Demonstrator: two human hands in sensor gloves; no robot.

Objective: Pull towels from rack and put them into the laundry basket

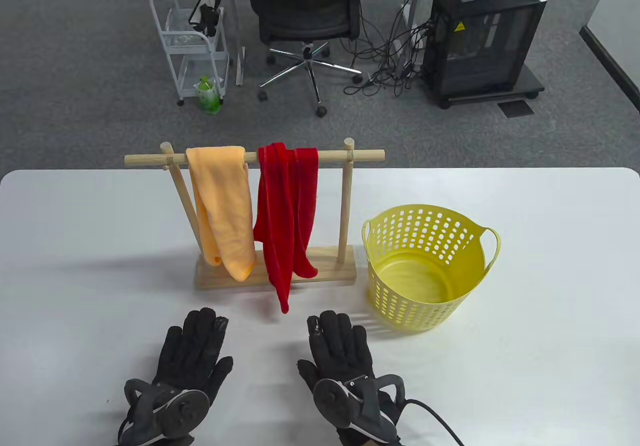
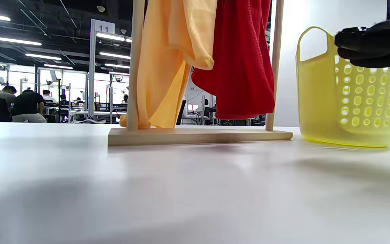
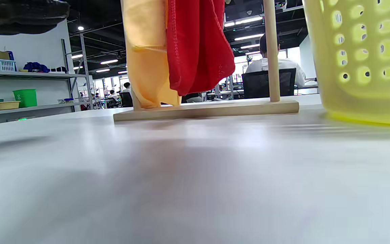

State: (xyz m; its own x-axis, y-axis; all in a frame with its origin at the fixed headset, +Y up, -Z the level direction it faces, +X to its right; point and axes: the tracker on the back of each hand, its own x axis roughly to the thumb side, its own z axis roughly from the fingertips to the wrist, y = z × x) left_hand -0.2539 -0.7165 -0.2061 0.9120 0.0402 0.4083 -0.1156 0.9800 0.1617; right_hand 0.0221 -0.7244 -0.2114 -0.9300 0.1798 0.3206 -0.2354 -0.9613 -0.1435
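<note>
Side by side on the wooden rack (image 1: 276, 268), two towels hang over its round top bar: an orange towel (image 1: 222, 206) on the left, soft and plush, folded double so its lower end rests on the rack's flat base, and a red towel (image 1: 286, 216) to its right, bunched in long ribbed folds, its longest tail dropping past the base's near edge toward the white table (image 1: 550, 316). Just to the right of the rack stands the yellow laundry basket (image 1: 425, 271), perforated plastic with two loop handles, nothing inside. Nearer the bottom edge, the left hand (image 1: 192, 356) and the right hand (image 1: 342, 353) lie flat on the table, fingers straight and together, holding nothing, both a little short of the rack.
</note>
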